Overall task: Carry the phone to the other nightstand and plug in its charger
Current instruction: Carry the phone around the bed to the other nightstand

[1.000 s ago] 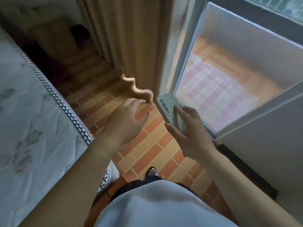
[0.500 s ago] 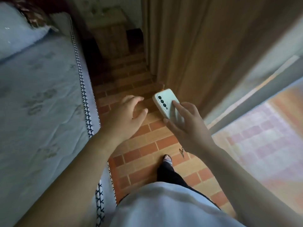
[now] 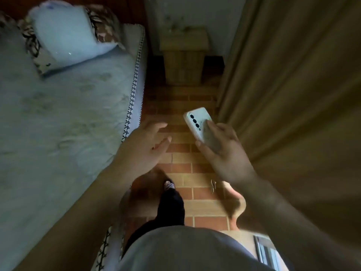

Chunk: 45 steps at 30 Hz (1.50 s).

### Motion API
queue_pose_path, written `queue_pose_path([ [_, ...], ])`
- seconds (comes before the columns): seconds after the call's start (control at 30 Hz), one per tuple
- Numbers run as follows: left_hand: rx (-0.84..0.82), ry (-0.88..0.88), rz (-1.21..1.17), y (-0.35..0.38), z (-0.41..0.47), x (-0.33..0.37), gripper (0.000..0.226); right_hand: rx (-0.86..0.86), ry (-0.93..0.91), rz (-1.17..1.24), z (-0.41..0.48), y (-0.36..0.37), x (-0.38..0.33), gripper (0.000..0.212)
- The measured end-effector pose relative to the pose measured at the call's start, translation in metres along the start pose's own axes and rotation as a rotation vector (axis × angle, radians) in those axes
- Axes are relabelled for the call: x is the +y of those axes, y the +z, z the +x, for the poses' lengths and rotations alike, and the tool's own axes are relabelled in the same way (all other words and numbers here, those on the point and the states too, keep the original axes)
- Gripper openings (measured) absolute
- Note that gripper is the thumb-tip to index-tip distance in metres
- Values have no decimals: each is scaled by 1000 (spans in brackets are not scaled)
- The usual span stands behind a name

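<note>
Phone [image 3: 200, 127] in right hand [image 3: 224, 153], back up, fingers clamped round lower half for carrying. Left hand [image 3: 144, 147] empty, fingers loosely spread, prob. free for cable. Nightstand [image 3: 184, 55] far ahead, btwn bed [image 3: 68, 114] and curtain [image 3: 293, 94]. No charger visible.

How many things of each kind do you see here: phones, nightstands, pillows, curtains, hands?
Phone: 1
Nightstand: 1
Pillows: 2, a pale blue pillow on a patterned pillow
Curtain: 1
Hands: 2, left hand, right hand
Total: 7
</note>
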<state>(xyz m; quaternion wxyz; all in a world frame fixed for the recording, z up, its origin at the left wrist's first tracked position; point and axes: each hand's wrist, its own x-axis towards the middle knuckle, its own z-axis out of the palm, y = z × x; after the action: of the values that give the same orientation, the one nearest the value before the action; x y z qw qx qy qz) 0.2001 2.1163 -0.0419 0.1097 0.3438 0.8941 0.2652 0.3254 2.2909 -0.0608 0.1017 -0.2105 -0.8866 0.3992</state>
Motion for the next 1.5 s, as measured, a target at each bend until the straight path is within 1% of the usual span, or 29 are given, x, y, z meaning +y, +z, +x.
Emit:
queue_pose_path([
  [0.17,108,21,-54,-34,109,-27,40,-17,-45,-8,122,7,-9,62],
  [0.27,138,38,-28,-63,172,-43,41,16,-69,20,187,7,-19,63],
  [0.37,130,43,11,-81,231,-56,43,25,-73,41,244,8,-23,65],
  [0.5,104,57,25,-81,298,-65,43,45,-44,53,309,11,-14,73],
  [0.6,86,64,31,-75,353,-72,43,40,-23,60,360,12,0,72],
  [0.77,114,63,51,-72,463,-77,44,-1,-53,62,468,-1,20,71],
  [0.87,123,59,61,-77,530,-73,44,7,-41,79,535,-16,28,71],
  [0.97,147,50,61,-81,589,-68,46,24,-74,62,595,-30,35,72],
  [1.13,137,10,28,-86,649,-80,44,-30,-115,40,676,-33,42,69],
  [1.33,140,-78,24,-108,712,-124,44,-155,-111,63,763,-7,31,69],
  [1.5,165,-60,23,-131,798,-166,44,-156,-126,38,853,19,18,68],
])
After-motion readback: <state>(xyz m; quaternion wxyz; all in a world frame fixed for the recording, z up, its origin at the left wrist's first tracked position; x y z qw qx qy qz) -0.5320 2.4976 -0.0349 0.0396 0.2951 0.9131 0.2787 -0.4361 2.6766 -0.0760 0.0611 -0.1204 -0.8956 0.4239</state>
